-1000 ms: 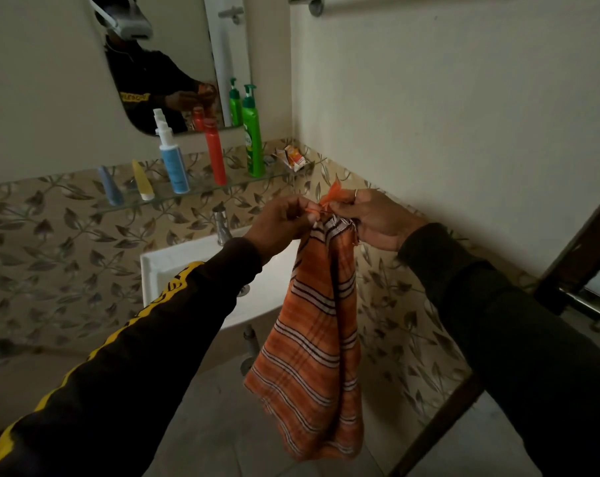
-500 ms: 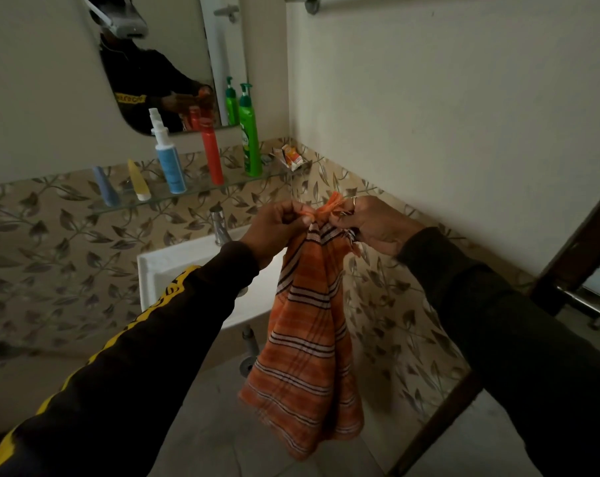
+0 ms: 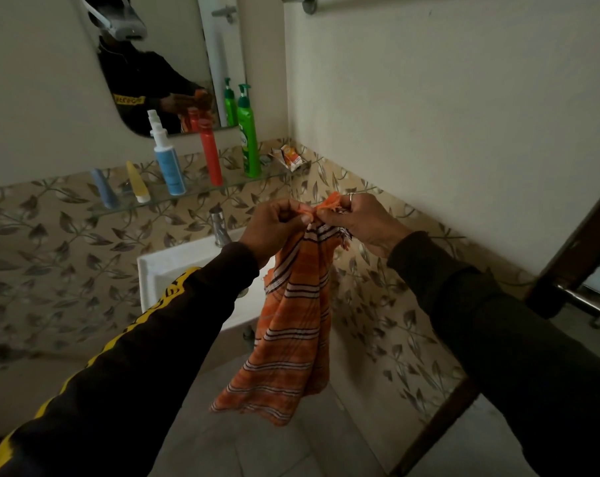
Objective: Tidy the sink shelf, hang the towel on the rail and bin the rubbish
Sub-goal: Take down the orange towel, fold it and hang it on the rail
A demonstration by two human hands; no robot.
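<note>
Two hands, the left hand point(image 3: 274, 225) and right hand point(image 3: 364, 218), pinch one orange towel point(image 3: 291, 321) tight; five bottles point(image 3: 169, 166) stand on the far shelf point(image 3: 195, 197).

The towel point(image 3: 293, 315) hangs more bunched, its top tuft shorter.

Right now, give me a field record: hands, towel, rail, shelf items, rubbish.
left hand: pinching the towel's top edge
right hand: pinching the same edge, close beside the left
towel: orange striped, hanging bunched below both hands, not yet on the rail
towel rail: high on the right wall, only its bracket end in frame
glass shelf: blue tube, yellow tube, white-blue spray bottle, red bottle, green pump bottle, all upright
rubbish: crumpled orange wrapper at the shelf's right end
</note>
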